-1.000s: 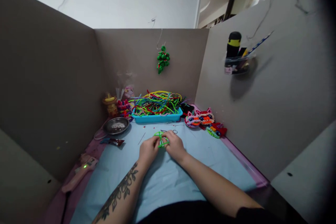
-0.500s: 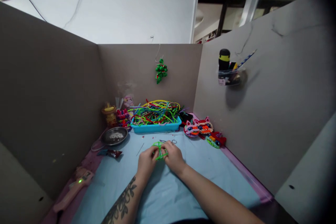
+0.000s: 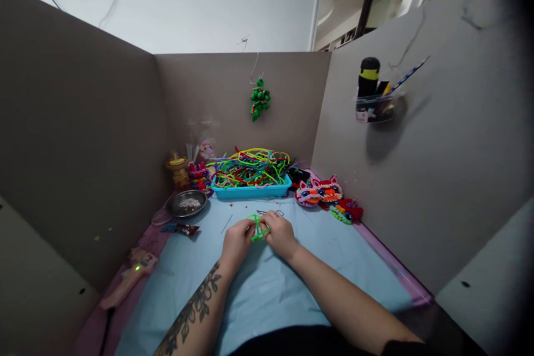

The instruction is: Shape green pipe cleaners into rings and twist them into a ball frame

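Both hands meet over the blue cloth around a bright green piece of bent pipe cleaner [image 3: 257, 229], shaped into a small open frame of loops. My left hand [image 3: 238, 240] pinches its left side between thumb and finger. On the other side my right hand [image 3: 280, 233] has its fingers closed on the right edge. Fingertips cover parts of the piece. Just beyond the right hand lie scissors [image 3: 262, 212], partly hidden by it. A thin straight stick or needle [image 3: 226, 224] rests on the cloth left of the hands.
A blue tray [image 3: 252, 193] heaped with coloured pipe cleaners [image 3: 254, 169] stands at the back. Fuzzy animal-face pieces [image 3: 329, 190] sit at right. To the left are a metal dish [image 3: 186, 203], a wrapper [image 3: 186, 229] and a pink glue gun [image 3: 131, 281]. Grey partitions enclose the table.
The camera view has tilted down and shifted slightly, so the surroundings appear moved. The hands stay together on the green piece, with their fingers and the piece slightly turned.
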Motion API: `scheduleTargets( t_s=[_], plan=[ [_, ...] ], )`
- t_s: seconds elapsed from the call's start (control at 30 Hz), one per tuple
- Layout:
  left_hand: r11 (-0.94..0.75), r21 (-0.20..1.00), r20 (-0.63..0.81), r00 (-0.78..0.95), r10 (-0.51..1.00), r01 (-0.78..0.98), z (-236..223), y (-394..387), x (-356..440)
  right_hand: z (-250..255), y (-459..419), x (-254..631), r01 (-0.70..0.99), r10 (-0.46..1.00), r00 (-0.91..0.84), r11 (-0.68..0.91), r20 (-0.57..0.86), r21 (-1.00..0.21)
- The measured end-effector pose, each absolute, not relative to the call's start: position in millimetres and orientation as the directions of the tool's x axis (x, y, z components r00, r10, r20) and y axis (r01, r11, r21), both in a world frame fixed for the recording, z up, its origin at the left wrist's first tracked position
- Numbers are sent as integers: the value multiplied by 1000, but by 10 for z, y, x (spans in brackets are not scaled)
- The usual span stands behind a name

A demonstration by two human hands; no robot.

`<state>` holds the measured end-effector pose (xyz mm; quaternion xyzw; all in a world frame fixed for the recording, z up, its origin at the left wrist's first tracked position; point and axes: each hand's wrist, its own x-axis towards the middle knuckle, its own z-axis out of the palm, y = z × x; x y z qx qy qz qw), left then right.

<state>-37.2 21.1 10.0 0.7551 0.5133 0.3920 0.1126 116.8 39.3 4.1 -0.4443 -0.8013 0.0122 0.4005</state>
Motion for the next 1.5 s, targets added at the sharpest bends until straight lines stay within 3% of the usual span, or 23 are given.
scheduleTargets(
  t_s=[0.37, 1.17, 1.5],
  plan=[
    [-358, 544, 471, 77, 879, 759, 110, 173, -337, 33, 260, 1030, 710, 810, -143, 484, 569, -511],
    [-340, 496, 429, 115, 896, 799, 106, 158, -305, -20, 328, 996, 820, 826, -95, 381, 556, -427],
    [-388, 613, 494, 49, 868, 688, 96, 200, -345, 13, 325, 1123, 650, 754, -108, 546, 648, -528]
  ],
)
